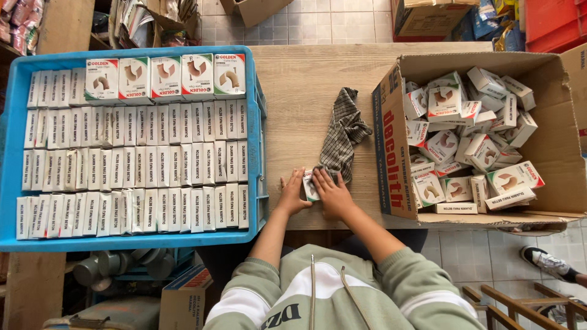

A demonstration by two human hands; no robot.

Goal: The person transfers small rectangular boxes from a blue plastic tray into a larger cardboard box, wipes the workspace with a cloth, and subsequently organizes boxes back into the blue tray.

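Both hands meet at the table (306, 79) edge: left hand (292, 194) steadies a small white box (310, 185), fingers spread; right hand (332, 190), seemingly closed on the checked cloth (343, 134), should wipe firmly.

Small box (310, 185) between left hand (292, 194) and right hand (332, 192); cloth (343, 134) just beyond, crate (260, 110) left, carton (391, 131) right.
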